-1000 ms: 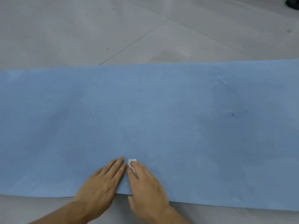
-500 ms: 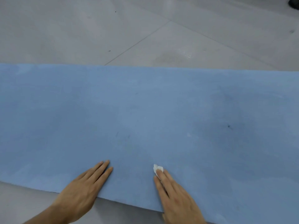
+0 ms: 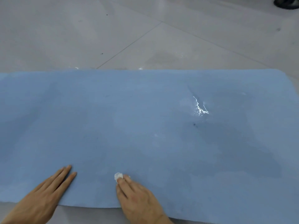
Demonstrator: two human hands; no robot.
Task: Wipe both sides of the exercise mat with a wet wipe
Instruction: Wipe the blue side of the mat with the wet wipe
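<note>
Apart now after touching, left hand [image 3: 43,196] and right hand [image 3: 137,196] lie flat at the mat's [image 3: 145,118] near edge — right fingers [image 3: 127,183] pressing the wet wipe [image 3: 118,175], open mat ahead.

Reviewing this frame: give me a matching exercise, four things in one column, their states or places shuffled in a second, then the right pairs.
Column one:
1. left hand
2. right hand
3. wet wipe
4. exercise mat

Column two:
a. blue, spread flat on the grey tiled floor
b. white, bunched small under fingertips
c. lies flat with straight fingers, holding nothing
d. presses something white down with its fingertips

Pairs: 1-c, 2-d, 3-b, 4-a
</note>
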